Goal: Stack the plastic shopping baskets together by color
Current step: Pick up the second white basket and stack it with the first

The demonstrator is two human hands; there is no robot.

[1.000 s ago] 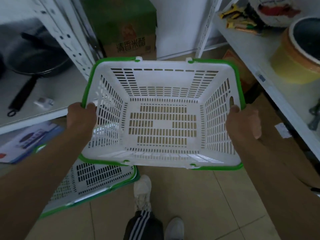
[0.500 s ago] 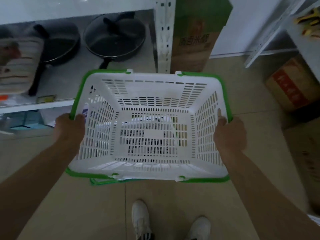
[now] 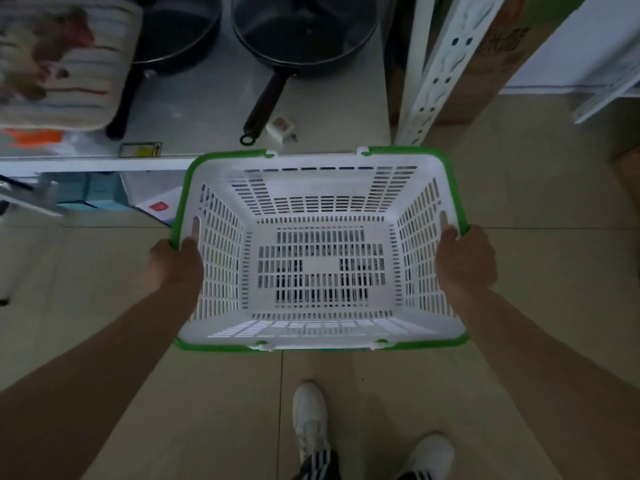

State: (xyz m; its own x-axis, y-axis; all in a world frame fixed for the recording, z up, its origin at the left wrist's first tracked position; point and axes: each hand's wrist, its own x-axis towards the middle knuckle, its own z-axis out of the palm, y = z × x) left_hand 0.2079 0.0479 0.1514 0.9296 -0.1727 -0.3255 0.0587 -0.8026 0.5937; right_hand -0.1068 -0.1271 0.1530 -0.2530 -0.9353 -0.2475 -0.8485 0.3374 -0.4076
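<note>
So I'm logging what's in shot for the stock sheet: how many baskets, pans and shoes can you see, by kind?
White basket with green rim, held by the left hand and right hand: 1
Black frying pans on the shelf: 2
White shoes: 2
Total: 5

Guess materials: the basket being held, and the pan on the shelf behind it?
Basket: looks like moulded plastic, white, slightly glossy, with slotted walls and a green rim; both hands grip its sides. Pan: probably dark coated metal with a matte finish and a black handle, likely plastic; the dim light leaves that open.
</note>
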